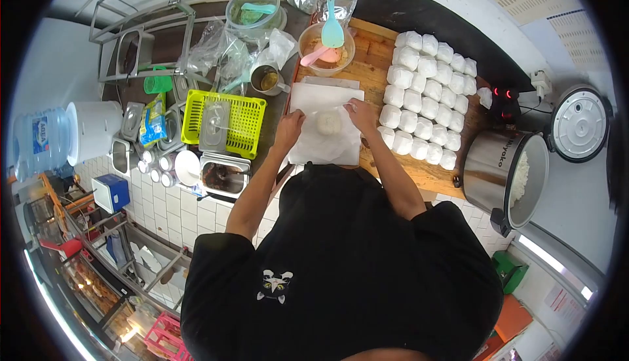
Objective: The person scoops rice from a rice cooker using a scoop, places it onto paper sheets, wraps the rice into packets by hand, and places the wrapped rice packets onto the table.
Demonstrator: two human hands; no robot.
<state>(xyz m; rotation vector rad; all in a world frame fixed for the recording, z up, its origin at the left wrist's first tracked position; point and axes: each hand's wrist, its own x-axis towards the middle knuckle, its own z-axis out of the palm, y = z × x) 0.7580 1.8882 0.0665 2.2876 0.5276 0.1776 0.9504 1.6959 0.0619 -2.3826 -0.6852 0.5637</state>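
Observation:
A rounded mound of white rice lies on a sheet of white wrapping paper, over a stack of similar sheets in front of my body. My left hand pinches the paper's left edge. On the other side, my right hand has its fingers closed on the sheet's upper right part. Just beyond the papers stands a plastic bowl with a teal rice paddle and a pink spatula in it.
Rows of white paper-wrapped parcels cover the right of the wooden table. An open rice cooker with rice stands at far right. Left are a steel mug, a yellow-green basket and a metal tray of dark food.

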